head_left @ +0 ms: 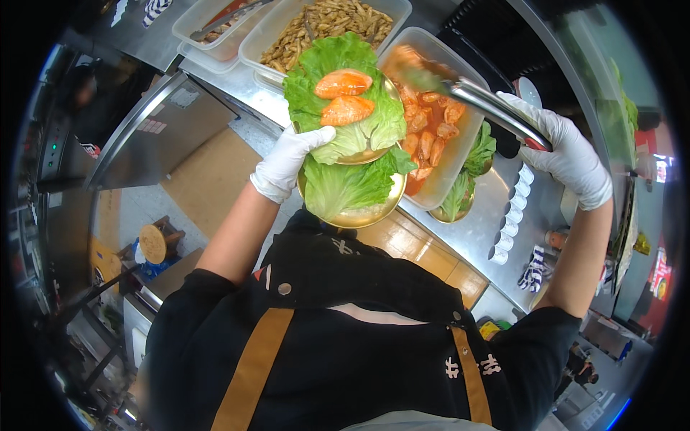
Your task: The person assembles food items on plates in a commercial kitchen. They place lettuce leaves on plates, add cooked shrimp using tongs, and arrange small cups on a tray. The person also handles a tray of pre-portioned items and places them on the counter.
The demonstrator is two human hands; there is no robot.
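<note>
Gloved in white, my left hand (289,162) grips a gold plate (368,157) from its side, thumb over the rim. That plate bears green lettuce (338,54) and two orange-red marinated chicken wings (345,84). A second gold plate (363,218), with lettuce only, is just below it; whether my fingers support this one too is hidden. My right hand (571,151), also in a white glove, is closed around metal tongs (496,113). Their blurred tips hover over a plastic tub (440,195) of wings in red sauce; I cannot tell whether they pinch anything.
Beyond the plates stand a tub of brown cooked strips (327,27) and another tub with tongs (226,25). More lettuce plates (455,200) sit right of the wing tub. A row of small white cups (509,219) lines the steel counter. A steel door (154,133) stands at left.
</note>
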